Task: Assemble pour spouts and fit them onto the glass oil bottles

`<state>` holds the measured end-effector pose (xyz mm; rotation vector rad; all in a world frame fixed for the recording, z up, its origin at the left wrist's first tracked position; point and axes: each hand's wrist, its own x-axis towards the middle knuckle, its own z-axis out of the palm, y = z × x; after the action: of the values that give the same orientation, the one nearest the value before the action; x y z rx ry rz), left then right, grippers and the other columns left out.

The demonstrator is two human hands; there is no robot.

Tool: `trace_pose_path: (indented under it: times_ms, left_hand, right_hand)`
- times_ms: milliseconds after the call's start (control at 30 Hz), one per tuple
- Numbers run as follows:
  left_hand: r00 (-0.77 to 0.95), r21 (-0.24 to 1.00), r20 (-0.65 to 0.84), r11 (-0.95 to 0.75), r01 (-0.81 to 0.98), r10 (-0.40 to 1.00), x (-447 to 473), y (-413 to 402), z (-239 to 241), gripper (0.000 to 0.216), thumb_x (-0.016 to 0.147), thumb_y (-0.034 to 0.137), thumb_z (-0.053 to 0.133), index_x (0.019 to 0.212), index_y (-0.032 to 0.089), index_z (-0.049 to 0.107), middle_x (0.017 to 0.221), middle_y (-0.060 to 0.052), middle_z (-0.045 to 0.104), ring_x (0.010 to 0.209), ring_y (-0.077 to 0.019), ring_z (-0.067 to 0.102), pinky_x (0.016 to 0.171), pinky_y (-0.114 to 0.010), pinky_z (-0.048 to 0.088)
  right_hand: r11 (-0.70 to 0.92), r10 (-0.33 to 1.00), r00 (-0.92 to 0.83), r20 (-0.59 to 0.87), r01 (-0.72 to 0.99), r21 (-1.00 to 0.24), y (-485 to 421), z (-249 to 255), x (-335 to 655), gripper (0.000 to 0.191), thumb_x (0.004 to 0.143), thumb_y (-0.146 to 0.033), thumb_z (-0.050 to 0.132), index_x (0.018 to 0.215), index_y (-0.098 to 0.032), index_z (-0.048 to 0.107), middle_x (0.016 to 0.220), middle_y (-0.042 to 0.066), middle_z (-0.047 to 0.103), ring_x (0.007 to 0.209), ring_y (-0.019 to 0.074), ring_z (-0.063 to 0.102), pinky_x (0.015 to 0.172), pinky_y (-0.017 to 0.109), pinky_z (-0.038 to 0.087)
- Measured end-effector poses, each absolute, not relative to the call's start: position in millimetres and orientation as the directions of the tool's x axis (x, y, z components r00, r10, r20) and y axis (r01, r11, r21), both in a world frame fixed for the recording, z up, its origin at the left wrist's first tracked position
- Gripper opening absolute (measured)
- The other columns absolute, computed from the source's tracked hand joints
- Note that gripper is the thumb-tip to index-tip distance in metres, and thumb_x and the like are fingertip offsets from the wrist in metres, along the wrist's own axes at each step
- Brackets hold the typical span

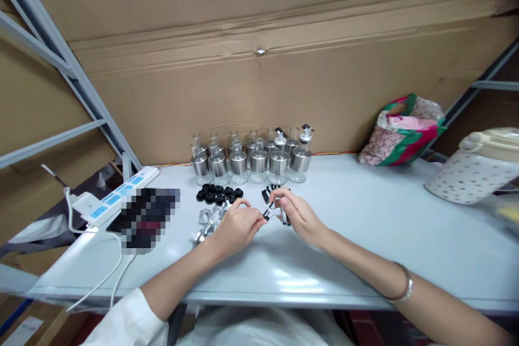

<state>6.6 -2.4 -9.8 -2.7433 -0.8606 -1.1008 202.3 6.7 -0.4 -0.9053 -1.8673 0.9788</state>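
Between my fingertips is a small white-and-black pourer spout (272,212). My left hand (239,225) pinches its dark end, while my right hand (299,217) grips its white part from the other side. Several black flip caps (266,194) lie behind and under my right hand, partly hidden by it. Black ring-shaped stoppers (219,193) form a group beyond my left hand. White-and-silver spout pieces (207,223) are spread beside my left wrist. Two rows of glass bottles with steel bands (258,162) stand at the back; two front ones at the right carry pourers (305,134).
A power strip (121,194) with white cables and a dark, blurred-out device (141,219) lie on the left of the table (348,275). At the right stand a patterned bag (401,132) and a dotted jug (472,170). Cardboard (251,86) walls the back.
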Motion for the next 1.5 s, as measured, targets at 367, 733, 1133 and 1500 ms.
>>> trace_pose_path:
  times_ms: [367,733,1133,1500]
  left_hand:
    - [0.533,0.108,0.679,-0.786,0.608,0.506,-2.8,39.4,48.4,0.012,0.091,0.024,0.045,0.095,0.017,0.054,0.085,-0.006,0.069,0.080,-0.0176,0.065,0.074,-0.031,0.047]
    - [0.426,-0.031,0.429,-0.459,0.888,0.796,46.4,129.6,78.2,0.042,0.093,0.034,0.049,0.125,0.007,0.046,0.115,-0.019,0.064,0.113,-0.0300,0.056,0.097,-0.046,0.037]
    - [0.319,0.112,0.641,-0.496,0.861,0.698,35.3,83.5,107.8,0.027,0.093,0.029,0.050,0.115,0.013,0.056,0.113,-0.011,0.065,0.111,-0.0257,0.055,0.098,-0.043,0.038]
    - [0.485,0.325,0.648,-0.789,0.521,0.587,21.6,-9.2,74.0,0.027,0.092,0.031,0.052,0.115,0.015,0.056,0.099,-0.007,0.065,0.091,-0.0161,0.064,0.080,-0.029,0.051]
  right_hand:
    - [0.476,0.838,-0.369,0.401,0.137,-0.869,13.9,7.2,200.6,0.042,0.091,-0.057,0.041,0.090,-0.020,0.060,0.073,0.002,0.055,0.054,0.0113,0.042,0.051,0.026,0.036]
    - [0.540,0.841,-0.045,0.539,0.108,-0.835,6.0,13.3,204.8,0.066,0.091,-0.066,0.029,0.046,-0.020,0.045,0.041,0.000,0.041,0.044,0.0119,0.042,0.048,0.026,0.035]
    - [0.718,0.686,0.243,0.686,-0.079,-0.691,28.4,13.8,217.6,0.023,0.084,-0.044,0.061,0.092,-0.023,0.056,0.085,0.001,0.060,0.061,0.0109,0.052,0.054,0.025,0.044]
    - [0.812,0.584,0.045,0.811,-0.044,-0.582,18.2,6.6,206.7,0.037,0.094,-0.028,0.047,0.130,-0.033,0.044,0.121,0.007,0.052,0.101,0.0195,0.061,0.069,0.033,0.060]
